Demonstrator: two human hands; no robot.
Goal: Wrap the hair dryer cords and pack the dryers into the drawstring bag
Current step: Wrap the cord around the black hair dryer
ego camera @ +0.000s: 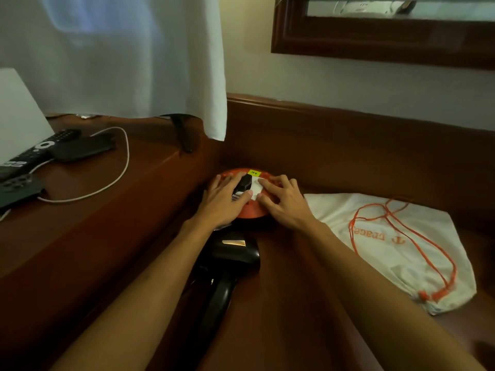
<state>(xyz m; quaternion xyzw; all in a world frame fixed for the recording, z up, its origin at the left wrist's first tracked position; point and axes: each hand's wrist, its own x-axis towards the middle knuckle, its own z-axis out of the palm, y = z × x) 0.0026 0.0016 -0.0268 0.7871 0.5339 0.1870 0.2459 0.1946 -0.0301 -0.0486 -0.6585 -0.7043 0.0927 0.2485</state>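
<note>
An orange round hair dryer [251, 211] with a black and white part and a yellow sticker lies in the far corner of the wooden surface. My left hand [223, 200] rests flat on its left side with fingers spread. My right hand [284, 200] lies on its right side, fingertips on the white part. A black hair dryer [227, 266] lies nearer to me, partly hidden under my left forearm. The white drawstring bag [396, 245] with orange cords lies flat to the right. No dryer cord is clearly visible.
A raised wooden ledge [88, 210] on the left carries remote controls [40, 151], a black device and a white cable [117, 178]. A white curtain [134, 57] hangs above it. A wooden backboard [348, 140] closes off the far side.
</note>
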